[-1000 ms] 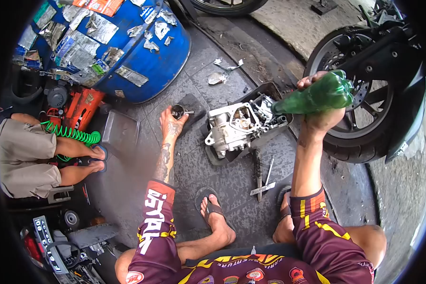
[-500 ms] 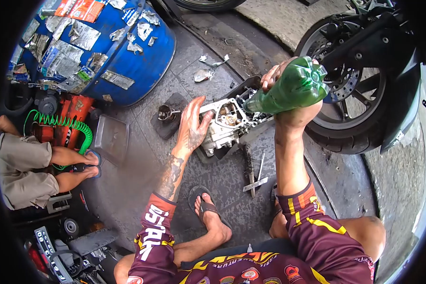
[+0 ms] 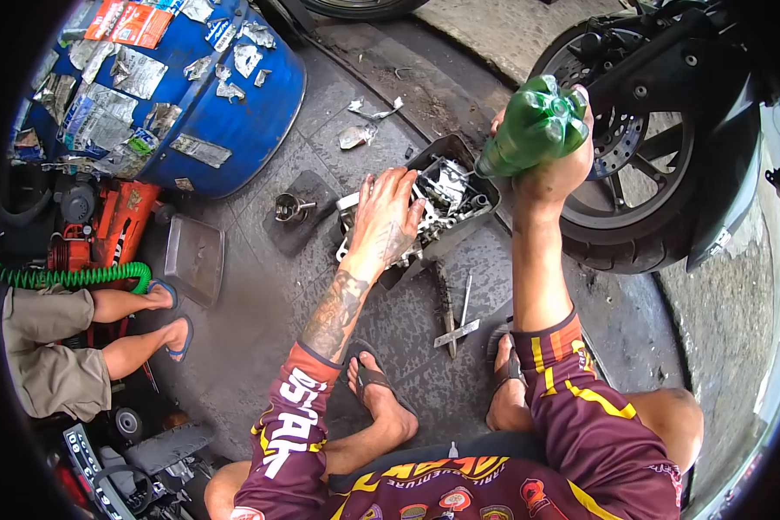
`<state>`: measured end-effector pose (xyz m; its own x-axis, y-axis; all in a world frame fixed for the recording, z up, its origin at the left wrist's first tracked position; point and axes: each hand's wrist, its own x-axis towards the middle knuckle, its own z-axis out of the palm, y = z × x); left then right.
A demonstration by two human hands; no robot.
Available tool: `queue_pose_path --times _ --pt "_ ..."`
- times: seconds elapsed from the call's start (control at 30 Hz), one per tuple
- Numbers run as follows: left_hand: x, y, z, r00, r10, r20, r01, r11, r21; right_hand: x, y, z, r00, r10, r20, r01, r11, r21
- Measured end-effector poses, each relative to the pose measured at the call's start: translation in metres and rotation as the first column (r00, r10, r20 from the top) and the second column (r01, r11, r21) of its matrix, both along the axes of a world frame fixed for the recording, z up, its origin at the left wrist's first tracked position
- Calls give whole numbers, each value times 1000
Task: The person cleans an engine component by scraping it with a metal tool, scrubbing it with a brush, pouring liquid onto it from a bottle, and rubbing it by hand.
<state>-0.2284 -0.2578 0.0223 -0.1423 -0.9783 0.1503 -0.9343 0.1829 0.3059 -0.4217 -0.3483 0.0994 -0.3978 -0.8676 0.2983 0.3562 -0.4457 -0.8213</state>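
My right hand is wrapped round a green plastic bottle, tilted with its base up and its neck down at the tray's right side. My left hand lies over the silver engine part, fingers spread and hiding most of it. Beyond the fingers, a dark tray holds several metal parts. Left of my left hand, a small metal cup-like part with a rod stands on a dark flat piece.
A blue drum stands upper left, a motorcycle wheel at right. A shallow metal pan lies left, near another person's legs and a green coiled hose. Tools lie on the floor below the tray.
My left hand has let go of the cup-like part and moved right onto the engine part. The bottle has shifted slightly and is more upended. The other person's feet have moved apart.
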Motion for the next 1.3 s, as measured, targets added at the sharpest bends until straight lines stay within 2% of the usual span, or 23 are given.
queue_pose_path --times 0.1,0.13,0.2,0.23,0.33,0.37,0.4,0.43,0.5,0.57,0.7,0.73,0.77,0.83,0.87,0.9,0.97,1.0,1.1,1.17,1.2,1.23,1.3 --pt "-12 -5 -9 1000 -5 19 5 1000 -2 -5 -7 3 912 -223 -345 182 972 -146" --pt "-15 -8 -11 1000 -10 10 10 1000 2 -4 -6 7 905 -231 -357 187 970 -155" --pt "-22 -11 -13 1000 -12 27 11 1000 12 -3 7 19 997 -43 -58 42 999 -31" --pt "-24 -13 -14 999 -15 46 14 1000 20 -5 9 17 973 -118 -200 106 992 -66" --pt "-31 -15 -12 999 -39 -18 39 999 7 -12 -1 -8 948 -132 -291 136 991 -4" --pt "-32 -17 -11 994 -61 -93 61 998 -4 -12 0 -11 991 -9 -135 19 997 71" --pt "-37 -18 -11 950 -82 -303 85 996 -5 -10 2 -8 995 88 39 -92 987 134" --pt "-47 -14 13 799 -24 -600 123 985 124 -9 -3 -18 987 126 96 -139 980 143" --pt "-58 -16 19 451 -115 -885 237 972 -6 -2 -4 -22 975 188 116 -208 960 188" --pt "-60 -19 30 269 -93 -959 247 969 -25 10 1 -10 967 250 39 -252 932 260" --pt "-42 -27 46 102 69 -992 261 961 94 34 16 6 859 512 15 -512 857 59" --pt "-37 -30 47 147 10 -989 231 972 44 38 13 3 849 528 -23 -529 848 -39" --pt "-26 -33 42 129 -18 -992 246 969 14 41 14 -3 786 612 92 -600 790 -129" --pt "-15 -26 59 268 76 -960 261 954 148 41 13 -10 850 401 -342 -450 890 -75" --pt "-8 -24 65 460 75 -885 251 945 210 39 11 -11 818 495 -294 -501 864 61" --pt "0 -29 68 587 37 -809 256 939 229 40 10 -15 841 432 -326 -429 899 86" --pt "18 -18 75 870 -142 -472 214 972 101 36 11 -23 890 385 -244 -371 923 105" --pt "30 -10 69 947 -132 -294 167 981 94 34 10 -29 912 340 -229 -325 940 100" --pt "50 28 58 989 -68 132 35 971 238 25 10 -39 920 318 -228 -292 946 141" --pt "61 45 43 996 -22 91 -8 950 313 22 5 -57 937 290 -197 -264 953 148" --pt "65 48 34 996 15 -83 11 953 304 21 5 -69 949 264 -169 -238 958 159" --pt "71 50 26 997 14 -81 12 952 307 22 7 -78 950 263 -167 -237 958 162" --pt "84 54 8 905 42 -423 41 981 187 24 11 -95 967 199 -159 -168 968 188"
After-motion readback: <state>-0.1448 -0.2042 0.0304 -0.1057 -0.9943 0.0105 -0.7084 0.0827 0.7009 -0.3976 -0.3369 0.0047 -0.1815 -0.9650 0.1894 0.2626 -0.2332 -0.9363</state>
